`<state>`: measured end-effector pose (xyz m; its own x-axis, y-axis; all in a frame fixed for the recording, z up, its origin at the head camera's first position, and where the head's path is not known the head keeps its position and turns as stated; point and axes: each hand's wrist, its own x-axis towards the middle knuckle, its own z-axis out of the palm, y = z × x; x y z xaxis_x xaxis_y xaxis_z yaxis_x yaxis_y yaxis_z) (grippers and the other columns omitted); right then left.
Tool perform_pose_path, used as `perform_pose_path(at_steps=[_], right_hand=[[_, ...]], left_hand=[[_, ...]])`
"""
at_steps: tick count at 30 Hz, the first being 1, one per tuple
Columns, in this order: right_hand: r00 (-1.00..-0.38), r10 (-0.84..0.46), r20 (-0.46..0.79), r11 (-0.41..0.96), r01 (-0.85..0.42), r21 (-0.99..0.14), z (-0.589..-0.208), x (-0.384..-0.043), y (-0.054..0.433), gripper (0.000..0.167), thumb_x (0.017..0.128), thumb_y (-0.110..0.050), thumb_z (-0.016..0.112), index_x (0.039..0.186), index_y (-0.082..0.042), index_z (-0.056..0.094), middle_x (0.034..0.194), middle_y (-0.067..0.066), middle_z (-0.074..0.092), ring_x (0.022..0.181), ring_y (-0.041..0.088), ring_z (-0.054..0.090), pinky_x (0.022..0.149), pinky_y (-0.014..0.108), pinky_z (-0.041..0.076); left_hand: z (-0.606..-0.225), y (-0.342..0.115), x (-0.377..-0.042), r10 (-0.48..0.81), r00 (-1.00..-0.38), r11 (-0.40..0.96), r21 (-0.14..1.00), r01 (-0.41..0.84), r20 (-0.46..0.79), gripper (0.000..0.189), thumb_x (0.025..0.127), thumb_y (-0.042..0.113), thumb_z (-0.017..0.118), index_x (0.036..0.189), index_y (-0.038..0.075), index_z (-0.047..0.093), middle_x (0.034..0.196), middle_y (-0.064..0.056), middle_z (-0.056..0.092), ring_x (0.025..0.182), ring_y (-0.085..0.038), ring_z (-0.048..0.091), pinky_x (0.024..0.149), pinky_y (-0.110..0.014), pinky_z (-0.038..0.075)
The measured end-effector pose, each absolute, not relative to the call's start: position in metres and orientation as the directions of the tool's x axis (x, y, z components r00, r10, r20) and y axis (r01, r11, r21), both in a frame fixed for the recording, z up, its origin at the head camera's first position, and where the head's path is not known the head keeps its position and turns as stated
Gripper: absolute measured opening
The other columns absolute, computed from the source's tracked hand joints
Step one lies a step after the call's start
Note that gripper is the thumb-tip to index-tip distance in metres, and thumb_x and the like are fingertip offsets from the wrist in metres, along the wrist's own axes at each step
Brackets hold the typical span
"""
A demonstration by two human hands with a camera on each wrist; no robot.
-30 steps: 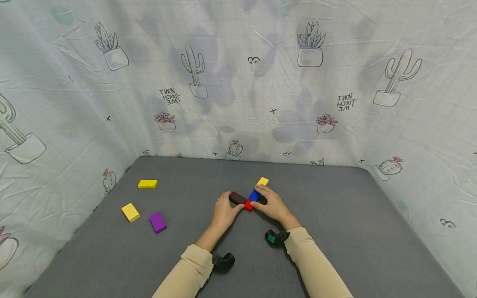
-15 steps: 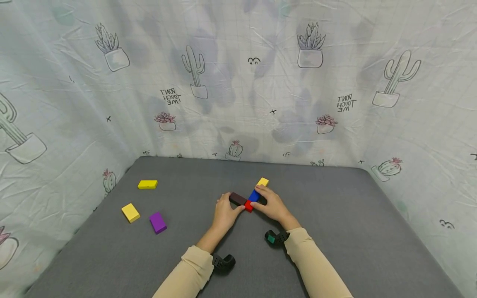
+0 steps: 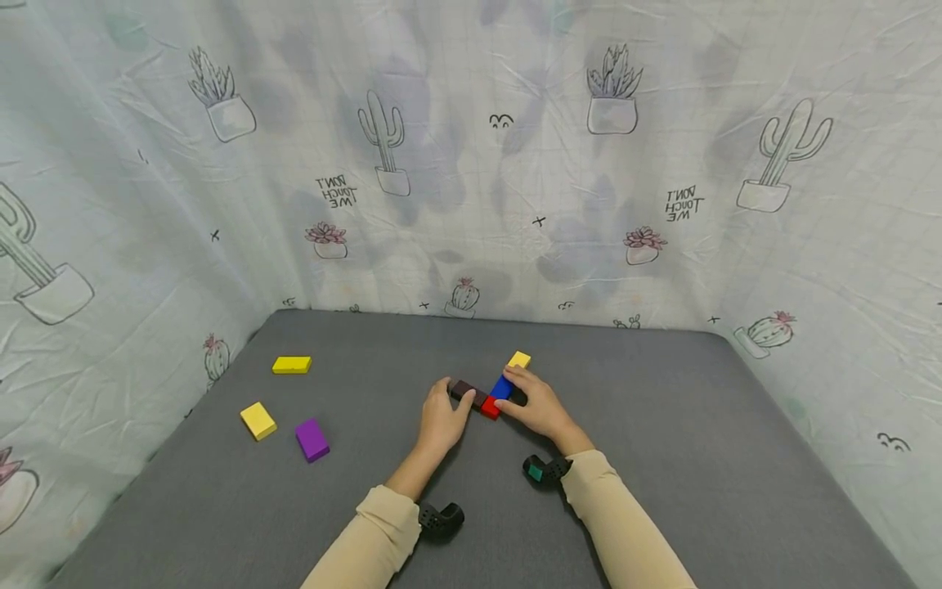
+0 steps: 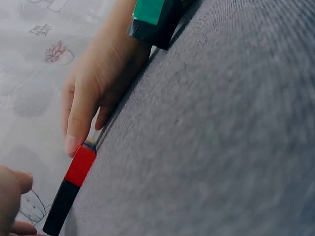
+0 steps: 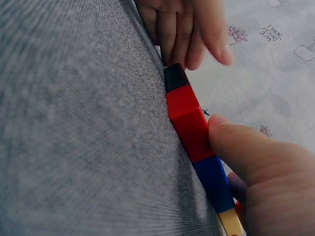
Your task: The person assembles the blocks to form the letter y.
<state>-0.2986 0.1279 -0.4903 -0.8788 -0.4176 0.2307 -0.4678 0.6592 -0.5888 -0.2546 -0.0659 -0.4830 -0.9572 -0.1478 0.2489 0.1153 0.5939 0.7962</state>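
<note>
A dark brown block [image 3: 469, 394], a red block [image 3: 491, 407], a blue block [image 3: 502, 388] and a pale yellow block [image 3: 519, 359] form a bent row on the grey table, the red at the corner. My left hand [image 3: 441, 419] is at the dark block's left end, thumb raised and spread from the fingers; in the right wrist view its fingertips are right at the dark block [image 5: 176, 77]. My right hand [image 3: 542, 406] holds the other arm of the row, thumb against the red block [image 5: 192, 132], fingers curled by the blue one [image 5: 214, 183] and partly hidden.
To the left on the table [image 3: 662, 458] lie a bright yellow block [image 3: 292, 365], a pale yellow slab [image 3: 258, 420] and a purple block [image 3: 312, 440]. A patterned curtain [image 3: 471, 164] hangs behind and at both sides. Black wrist cameras [image 3: 441, 520] sit on both wrists.
My left thumb has lifted off the red corner and moved up and left over the dark block, which lies slightly further left. My right hand has stayed in place.
</note>
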Motion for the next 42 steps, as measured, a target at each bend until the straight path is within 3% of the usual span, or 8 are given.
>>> perform_pose_path(at_steps=[16, 24, 36, 42], right_hand=[[-0.875, -0.427, 0.229, 0.642, -0.472, -0.604, -0.491, -0.299, 0.130, 0.064, 0.089, -0.035, 0.065, 0.141, -0.004, 0.044, 0.150, 0.012, 0.037, 0.142, 0.032, 0.027, 0.111, 0.053, 0.028], [-0.880, -0.419, 0.224, 0.645, -0.462, -0.609, -0.490, -0.298, 0.129, 0.064, 0.089, -0.035, 0.066, 0.141, -0.004, 0.045, 0.150, 0.011, 0.038, 0.142, 0.032, 0.027, 0.112, 0.053, 0.028], [-0.880, -0.420, 0.222, 0.649, -0.462, -0.605, -0.490, -0.298, 0.129, 0.064, 0.089, -0.036, 0.065, 0.141, -0.005, 0.044, 0.151, 0.011, 0.037, 0.142, 0.032, 0.027, 0.111, 0.053, 0.029], [-0.878, -0.423, 0.223, 0.649, -0.466, -0.601, -0.490, -0.297, 0.130, 0.064, 0.090, -0.035, 0.065, 0.141, -0.005, 0.044, 0.150, 0.012, 0.037, 0.142, 0.032, 0.027, 0.111, 0.053, 0.029]], left_hand=[[-0.476, -0.101, -0.266, -0.181, -0.965, 0.529, 0.846, 0.068, 0.191, 0.059, 0.097, 0.025, 0.051, 0.139, -0.012, 0.031, 0.142, -0.033, 0.035, 0.131, -0.049, 0.036, 0.104, -0.056, 0.037], [-0.472, -0.126, -0.270, -0.244, -0.957, 0.512, 0.859, 0.011, 0.158, 0.059, 0.098, 0.023, 0.050, 0.140, -0.013, 0.029, 0.143, -0.034, 0.033, 0.134, -0.049, 0.031, 0.107, -0.057, 0.032], [-0.464, -0.175, -0.273, -0.392, -0.917, 0.403, 0.909, -0.101, 0.072, 0.059, 0.099, 0.024, 0.045, 0.144, -0.009, 0.025, 0.148, -0.030, 0.030, 0.138, -0.046, 0.025, 0.113, -0.054, 0.024], [-0.460, -0.190, -0.271, -0.472, -0.877, 0.384, 0.916, -0.115, 0.088, 0.057, 0.097, 0.023, 0.046, 0.142, -0.008, 0.030, 0.145, -0.029, 0.035, 0.136, -0.044, 0.030, 0.112, -0.054, 0.026]])
